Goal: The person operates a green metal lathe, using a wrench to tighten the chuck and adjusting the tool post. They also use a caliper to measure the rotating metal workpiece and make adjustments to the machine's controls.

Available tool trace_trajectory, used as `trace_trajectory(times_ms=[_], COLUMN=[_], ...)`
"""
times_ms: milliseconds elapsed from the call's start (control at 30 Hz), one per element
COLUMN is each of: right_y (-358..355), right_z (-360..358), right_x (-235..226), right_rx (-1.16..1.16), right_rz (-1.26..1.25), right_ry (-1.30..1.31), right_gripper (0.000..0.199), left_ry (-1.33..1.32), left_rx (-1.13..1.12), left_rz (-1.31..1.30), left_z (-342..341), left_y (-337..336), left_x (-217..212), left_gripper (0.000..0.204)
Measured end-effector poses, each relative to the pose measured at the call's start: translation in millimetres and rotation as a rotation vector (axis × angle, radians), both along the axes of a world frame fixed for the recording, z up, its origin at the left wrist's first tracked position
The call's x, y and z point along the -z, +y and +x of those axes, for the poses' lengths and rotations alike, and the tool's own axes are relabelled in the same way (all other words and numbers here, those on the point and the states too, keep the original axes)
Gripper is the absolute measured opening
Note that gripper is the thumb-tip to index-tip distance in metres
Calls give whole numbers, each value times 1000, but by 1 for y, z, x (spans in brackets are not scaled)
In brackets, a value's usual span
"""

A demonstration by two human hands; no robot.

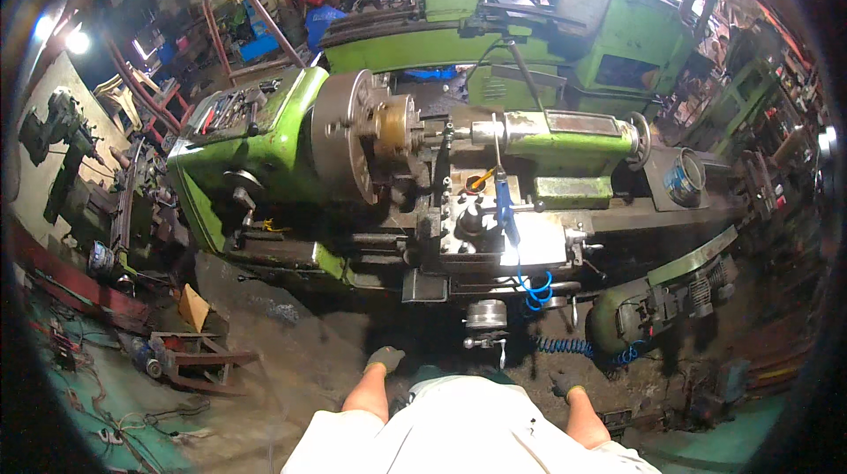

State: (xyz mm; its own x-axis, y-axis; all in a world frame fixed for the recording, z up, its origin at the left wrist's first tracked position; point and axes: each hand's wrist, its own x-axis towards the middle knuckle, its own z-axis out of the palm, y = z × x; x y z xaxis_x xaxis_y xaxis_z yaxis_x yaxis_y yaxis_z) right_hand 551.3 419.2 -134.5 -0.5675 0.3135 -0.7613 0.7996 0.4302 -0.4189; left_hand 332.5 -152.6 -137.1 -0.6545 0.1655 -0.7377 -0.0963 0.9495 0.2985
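My left hand (386,357), in a dark grey glove, hangs low in front of the lathe, left of my white shirt. It looks loosely open, with nothing visible in it. My right hand (565,383), gloved too, hangs by my other side near the blue coiled hose (565,346), apart from it; its fingers seem loosely spread. Before me stands a green lathe (282,134) with a large round chuck (344,134). A brass-coloured round workpiece (394,125) sits at the chuck, facing the tailstock (565,134). A blue air gun (504,200) rests on the carriage (538,240).
A handwheel (486,315) with a crank juts from the lathe's front toward me. A green compressor (618,319) stands on the floor at right. A metal bucket (684,178) sits on the lathe's right end. A rusty frame (198,359) and loose cables lie at left.
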Motion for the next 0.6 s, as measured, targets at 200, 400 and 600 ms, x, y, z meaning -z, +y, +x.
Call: trace_trajectory(times_ms=[200, 400, 600], right_y=[5, 53, 47], right_z=[-4, 32, 31], right_x=[-58, 16, 13], right_rx=[124, -379, -549], right_rz=[-24, 157, 87], right_ry=[-61, 69, -123], right_gripper=[42, 36, 42], left_ry=[-16, -77, -21], left_rx=[-184, -65, 6], left_rz=[51, 3, -8], left_z=[4, 46, 76], left_y=[42, 58, 40], left_x=[-22, -12, 14], left_gripper=[57, 55, 55])
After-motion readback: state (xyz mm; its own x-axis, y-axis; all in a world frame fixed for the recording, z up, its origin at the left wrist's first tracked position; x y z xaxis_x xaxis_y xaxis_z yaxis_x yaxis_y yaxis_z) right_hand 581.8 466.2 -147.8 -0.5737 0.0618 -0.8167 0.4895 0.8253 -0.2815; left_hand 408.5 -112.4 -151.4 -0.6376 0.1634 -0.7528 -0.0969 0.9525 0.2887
